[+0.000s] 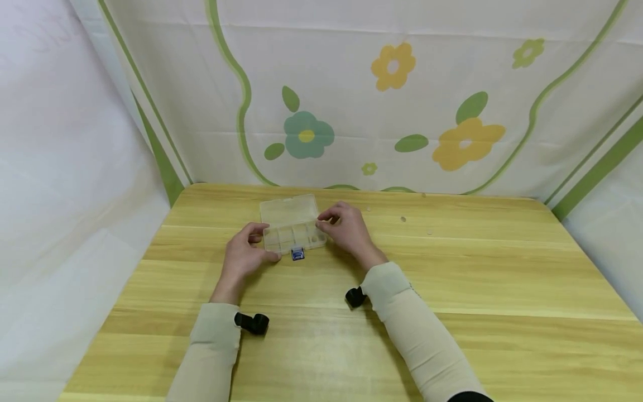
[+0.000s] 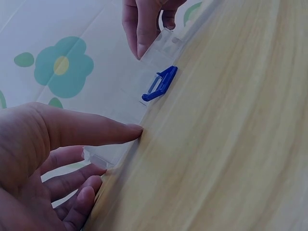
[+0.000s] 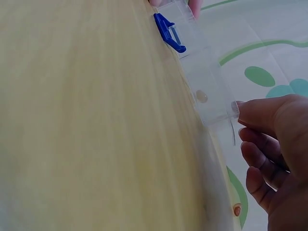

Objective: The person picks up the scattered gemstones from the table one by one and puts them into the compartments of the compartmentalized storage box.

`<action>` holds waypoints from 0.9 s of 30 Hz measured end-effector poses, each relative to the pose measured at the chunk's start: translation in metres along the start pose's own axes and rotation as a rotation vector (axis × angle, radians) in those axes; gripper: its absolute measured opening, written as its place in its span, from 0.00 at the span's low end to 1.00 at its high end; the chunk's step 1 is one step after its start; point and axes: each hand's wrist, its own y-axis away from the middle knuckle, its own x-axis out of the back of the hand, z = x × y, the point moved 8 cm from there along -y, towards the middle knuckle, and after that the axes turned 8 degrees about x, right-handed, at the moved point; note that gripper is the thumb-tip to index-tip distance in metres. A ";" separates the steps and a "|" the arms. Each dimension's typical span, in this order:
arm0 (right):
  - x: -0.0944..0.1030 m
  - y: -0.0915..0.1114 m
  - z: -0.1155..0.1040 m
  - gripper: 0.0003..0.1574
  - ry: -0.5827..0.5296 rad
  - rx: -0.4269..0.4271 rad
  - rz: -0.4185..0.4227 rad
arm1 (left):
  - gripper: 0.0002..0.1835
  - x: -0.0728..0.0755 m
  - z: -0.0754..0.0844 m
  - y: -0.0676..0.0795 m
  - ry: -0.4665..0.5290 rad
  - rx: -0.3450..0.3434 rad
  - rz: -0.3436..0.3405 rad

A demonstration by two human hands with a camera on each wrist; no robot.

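A clear plastic compartment box lies on the table with its lid folded back. My left hand grips the box's left end, thumb at the front edge and fingers round the far side. A blue clasp juts from the front wall. Over the box's right end, my right hand pinches a small round translucent piece between thumb and fingertip. Another small round piece shows through the clear wall in the right-end compartment.
Small loose pieces lie on the wooden table right of the box, among them a grey one and a pale one. A flowered cloth hangs behind the far table edge.
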 end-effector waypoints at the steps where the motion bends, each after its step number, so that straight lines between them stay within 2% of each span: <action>1: 0.000 0.000 0.000 0.09 0.001 -0.001 0.000 | 0.42 0.000 0.000 0.000 0.000 -0.001 0.001; 7: 0.000 0.000 0.001 0.08 -0.019 -0.008 0.013 | 0.42 -0.001 -0.001 -0.002 -0.001 -0.003 0.004; 19: 0.008 0.005 0.013 0.09 -0.121 -0.103 0.038 | 0.42 -0.001 -0.002 -0.003 0.006 0.001 0.002; 27: 0.019 0.008 0.029 0.08 -0.133 -0.140 0.062 | 0.42 -0.002 -0.002 -0.002 -0.002 -0.006 0.009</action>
